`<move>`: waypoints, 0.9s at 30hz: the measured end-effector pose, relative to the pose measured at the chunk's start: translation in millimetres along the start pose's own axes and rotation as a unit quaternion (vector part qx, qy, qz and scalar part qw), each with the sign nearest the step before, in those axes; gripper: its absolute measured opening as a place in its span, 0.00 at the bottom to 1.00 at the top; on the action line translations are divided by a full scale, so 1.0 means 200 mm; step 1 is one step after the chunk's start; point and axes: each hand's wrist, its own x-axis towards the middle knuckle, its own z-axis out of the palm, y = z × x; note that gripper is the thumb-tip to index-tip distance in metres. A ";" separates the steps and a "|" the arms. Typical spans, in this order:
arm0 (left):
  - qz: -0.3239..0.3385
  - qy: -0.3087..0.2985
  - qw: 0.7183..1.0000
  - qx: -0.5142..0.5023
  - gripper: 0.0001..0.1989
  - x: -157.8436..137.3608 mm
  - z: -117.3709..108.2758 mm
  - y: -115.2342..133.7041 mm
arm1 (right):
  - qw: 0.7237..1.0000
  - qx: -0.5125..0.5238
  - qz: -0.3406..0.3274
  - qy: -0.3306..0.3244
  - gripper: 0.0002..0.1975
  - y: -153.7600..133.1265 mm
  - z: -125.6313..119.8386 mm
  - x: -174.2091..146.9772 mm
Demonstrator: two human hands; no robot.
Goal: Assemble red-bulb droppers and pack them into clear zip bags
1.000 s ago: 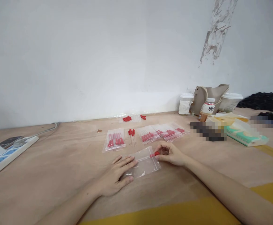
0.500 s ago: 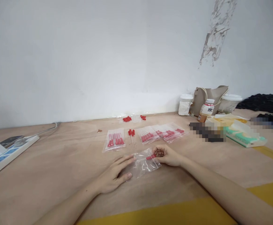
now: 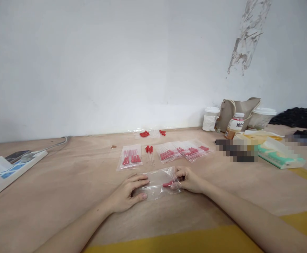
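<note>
A clear zip-lock bag [image 3: 155, 193] lies flat on the table between my hands. My left hand [image 3: 127, 193] rests on its left end, fingers stretched and thumb apart. At the bag's mouth on the right, my right hand [image 3: 186, 180] pinches a dropper with a red rubber bulb [image 3: 167, 184], fingertips partly inside the bag. The dropper's thin stem points left inside the plastic and is hard to see. Just beyond, loose red-bulbed droppers [image 3: 149, 150] lie between a filled bag of droppers [image 3: 131, 157] and a row of overlapping filled bags [image 3: 181, 151].
Small bags of red bulbs [image 3: 144, 134] lie near the wall. A power strip [image 3: 16, 174] with chargers is at left. At right stand a bottle [image 3: 234, 125], lidded cups [image 3: 211, 118], a grey bag [image 3: 225, 114] and a tissue pack [image 3: 281, 154]. Yellow tape [image 3: 185, 240] crosses the front.
My right hand has pushed the red-bulbed dropper further into the bag, its fingertips now at the mouth. My left hand stays on the bag's left end. The view has shifted slightly.
</note>
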 end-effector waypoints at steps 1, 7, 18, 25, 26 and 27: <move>0.000 -0.002 1.000 0.003 0.21 0.00 0.00 0.00 | 1.000 -0.004 -0.007 0.000 0.11 -0.01 0.00 0.00; -0.004 -0.011 1.000 0.009 0.19 0.00 -0.01 0.01 | 0.999 -0.037 0.015 0.013 0.10 0.02 -0.03 0.01; 0.004 -0.013 1.000 0.027 0.19 0.00 -0.01 0.02 | 0.946 -0.181 0.208 0.171 0.05 -0.03 -0.06 0.48; 0.005 -0.019 1.000 0.024 0.19 -0.01 -0.01 0.01 | 0.935 -0.195 0.260 0.144 0.19 0.06 0.11 0.86; 0.004 -0.020 0.999 0.025 0.19 -0.01 -0.01 0.01 | 0.940 -0.192 0.248 0.132 0.18 0.07 0.12 0.90; 0.004 -0.021 0.999 0.025 0.19 -0.01 -0.01 0.01 | 0.948 -0.188 0.228 0.118 0.15 0.07 0.12 0.93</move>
